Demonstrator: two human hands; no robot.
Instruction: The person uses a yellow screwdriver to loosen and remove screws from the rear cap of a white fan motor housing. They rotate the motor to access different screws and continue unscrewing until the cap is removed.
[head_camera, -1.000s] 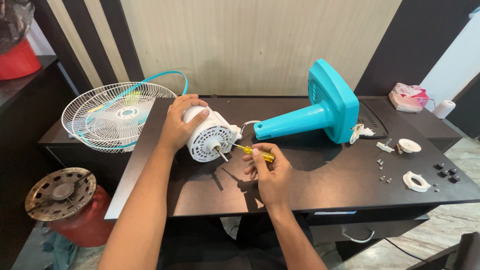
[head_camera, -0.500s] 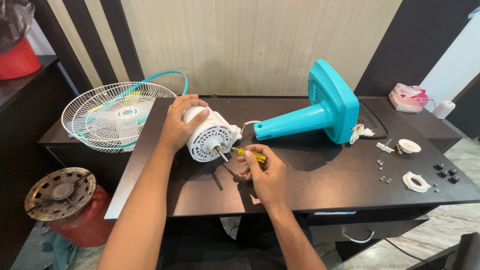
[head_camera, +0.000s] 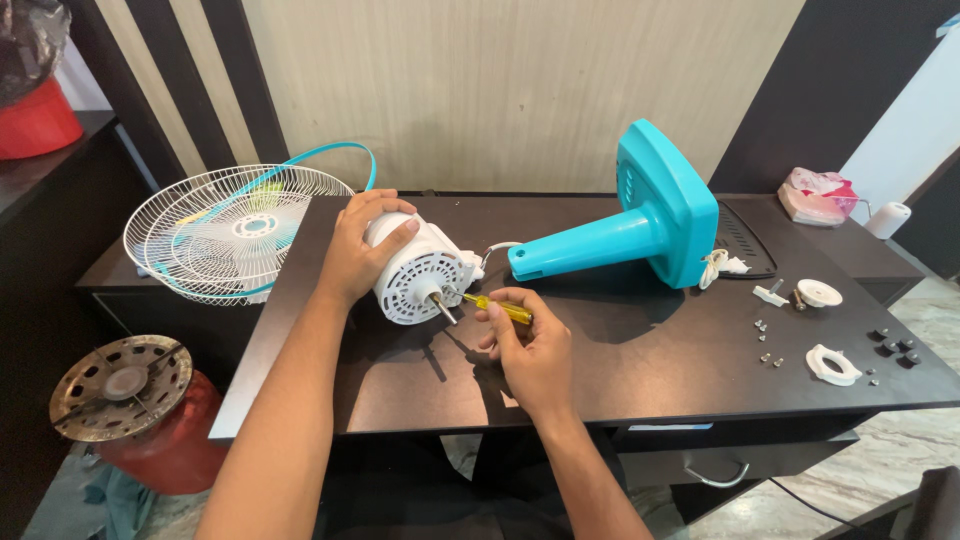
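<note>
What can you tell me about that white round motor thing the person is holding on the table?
The white fan motor is a rounded housing that looks like plastic, lying on its side on the dark table. Its flat face, ringed with vent slots, points towards the camera, and a bare metal shaft sticks out of its centre. The left hand grips it from the top and back. The right hand holds a yellow-handled screwdriver with its tip at the face. A white cable runs from the motor towards the turquoise fan stand.

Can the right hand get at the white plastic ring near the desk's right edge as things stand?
Probably yes: the dark desk lies bare between the right hand and white plastic ring, though that hand holds a yellow-handled screwdriver.
</note>
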